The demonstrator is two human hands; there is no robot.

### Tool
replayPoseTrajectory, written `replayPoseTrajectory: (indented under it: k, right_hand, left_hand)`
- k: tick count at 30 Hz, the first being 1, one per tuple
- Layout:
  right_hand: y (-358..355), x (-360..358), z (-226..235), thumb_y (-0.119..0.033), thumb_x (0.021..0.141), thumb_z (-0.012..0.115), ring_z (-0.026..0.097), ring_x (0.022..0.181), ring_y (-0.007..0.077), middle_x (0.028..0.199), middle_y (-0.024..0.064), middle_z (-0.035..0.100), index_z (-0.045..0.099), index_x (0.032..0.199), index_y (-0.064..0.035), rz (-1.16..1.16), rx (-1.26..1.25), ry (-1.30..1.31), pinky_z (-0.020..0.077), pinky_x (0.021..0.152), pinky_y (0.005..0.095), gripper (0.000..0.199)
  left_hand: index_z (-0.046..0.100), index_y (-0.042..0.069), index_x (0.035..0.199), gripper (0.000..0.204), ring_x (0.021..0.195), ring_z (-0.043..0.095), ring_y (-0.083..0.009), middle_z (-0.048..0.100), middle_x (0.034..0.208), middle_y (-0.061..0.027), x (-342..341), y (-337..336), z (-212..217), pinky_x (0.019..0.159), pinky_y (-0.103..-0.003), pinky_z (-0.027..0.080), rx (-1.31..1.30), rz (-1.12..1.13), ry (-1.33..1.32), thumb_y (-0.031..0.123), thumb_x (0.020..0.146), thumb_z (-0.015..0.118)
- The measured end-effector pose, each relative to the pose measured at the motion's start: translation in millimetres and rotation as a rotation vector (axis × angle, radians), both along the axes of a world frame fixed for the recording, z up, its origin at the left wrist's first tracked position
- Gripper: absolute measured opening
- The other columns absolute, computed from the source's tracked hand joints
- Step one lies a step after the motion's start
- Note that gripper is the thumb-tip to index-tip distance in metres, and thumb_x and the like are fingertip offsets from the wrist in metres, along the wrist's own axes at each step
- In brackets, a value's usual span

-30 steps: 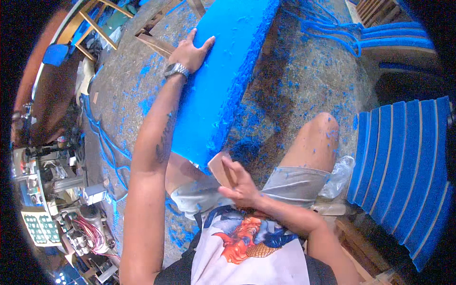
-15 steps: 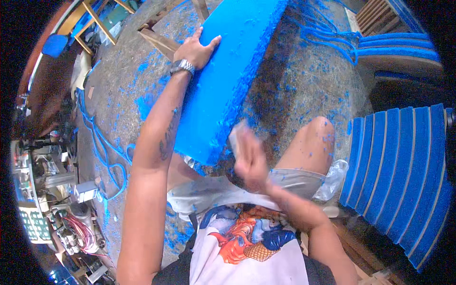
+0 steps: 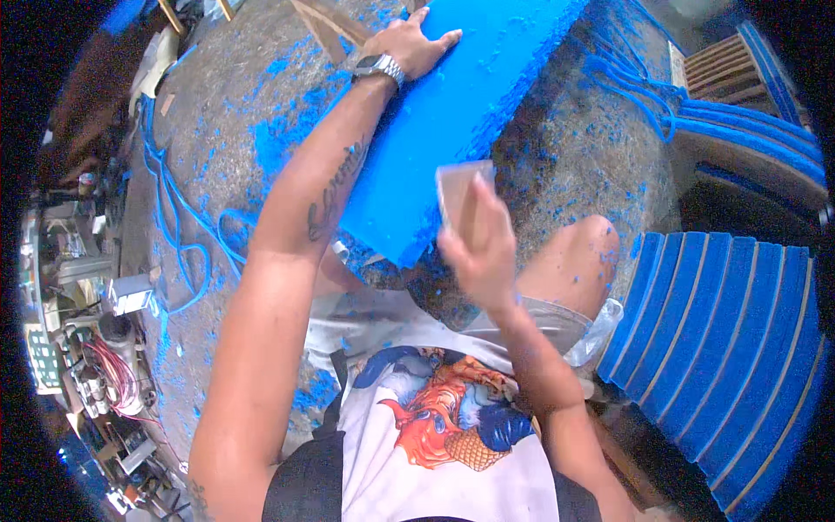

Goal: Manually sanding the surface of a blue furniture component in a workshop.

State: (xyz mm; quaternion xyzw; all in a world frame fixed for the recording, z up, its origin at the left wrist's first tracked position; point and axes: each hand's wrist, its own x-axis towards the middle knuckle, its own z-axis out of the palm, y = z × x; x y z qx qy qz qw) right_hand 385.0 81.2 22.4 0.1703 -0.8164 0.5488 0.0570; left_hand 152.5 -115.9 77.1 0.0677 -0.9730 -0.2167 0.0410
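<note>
A long blue foam-like slab (image 3: 452,96) stretches from in front of me toward the far edge, its right side rough and crumbly. My left hand (image 3: 409,48) lies on its left edge, fingers spread, a metal-banded watch at the wrist. In my right hand (image 3: 480,261) is a flat, light brown block (image 3: 467,196), with fingers wrapped round it. The block is beside the slab's right edge near its close end; whether they touch I cannot tell. Motion blurs the block slightly.
Blue-edged boards (image 3: 704,339) stand stacked at my right, with more blue-topped boards (image 3: 748,130) behind. A wooden support (image 3: 326,30) shows beside the slab. Blue strips (image 3: 187,230) and crumbs litter the floor (image 3: 217,139). Tools and red cable (image 3: 117,370) crowd the left.
My right hand has moved away from me with the block, which now shows more clearly. The whole view has shifted, so the slab and left hand appear further up and right.
</note>
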Motion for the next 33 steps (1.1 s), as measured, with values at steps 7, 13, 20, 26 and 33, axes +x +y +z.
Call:
replayPoseTrajectory:
  k: [7, 13, 20, 26, 33]
  right_hand:
    - [1, 46, 10, -0.022, 0.073, 0.077, 0.061, 0.081, 0.0364, 0.099, 0.0199, 0.055, 0.044, 0.139, -0.0081, 0.284, 0.171, -0.025, 0.0520, 0.066, 0.0444, 0.076]
    - [-5, 29, 1, -0.024, 0.070, 0.079, 0.061, 0.066, 0.0363, 0.089, 0.0175, 0.053, 0.045, 0.140, -0.0141, 0.014, 0.199, 0.092, 0.0544, 0.055, 0.0452, 0.078]
    - [-9, 57, -6, -0.018, 0.064, 0.082, 0.062, 0.068, 0.0354, 0.089, 0.0167, 0.053, 0.042, 0.142, -0.0174, 0.109, 0.086, 0.111, 0.0555, 0.057, 0.0440, 0.087]
    - [-12, 60, -16, -0.019, 0.065, 0.082, 0.062, 0.077, 0.0379, 0.092, 0.0166, 0.055, 0.042, 0.142, -0.0141, 0.194, 0.009, 0.101, 0.0561, 0.062, 0.0458, 0.087]
    - [-9, 35, -24, -0.016, 0.070, 0.077, 0.059, 0.082, 0.0290, 0.099, 0.0151, 0.056, 0.042, 0.140, -0.0034, -0.103, -0.061, -0.003, 0.0516, 0.070, 0.0390, 0.079]
  left_hand:
    - [0.038, 0.013, 0.146, 0.078, 0.120, 0.055, -0.0393, 0.055, 0.131, -0.0258, 14, 8, 28, 0.099, -0.045, 0.045, 0.007, 0.057, -0.075, 0.063, 0.086, 0.048]
    - [0.035, 0.015, 0.148, 0.080, 0.118, 0.056, -0.0410, 0.055, 0.130, -0.0262, 22, 5, 25, 0.100, -0.045, 0.045, 0.054, 0.017, -0.057, 0.062, 0.085, 0.049]
    - [0.031, 0.016, 0.150, 0.080, 0.119, 0.055, -0.0413, 0.052, 0.133, -0.0269, 14, 6, 18, 0.101, -0.046, 0.044, 0.008, 0.032, -0.054, 0.062, 0.087, 0.048]
    - [0.033, 0.015, 0.149, 0.080, 0.118, 0.056, -0.0406, 0.052, 0.133, -0.0260, 14, 3, 17, 0.100, -0.046, 0.044, -0.009, 0.023, -0.033, 0.063, 0.086, 0.048]
    - [0.033, 0.016, 0.149, 0.080, 0.120, 0.055, -0.0398, 0.052, 0.135, -0.0255, 17, 5, 23, 0.100, -0.046, 0.044, -0.025, 0.042, -0.092, 0.064, 0.086, 0.046]
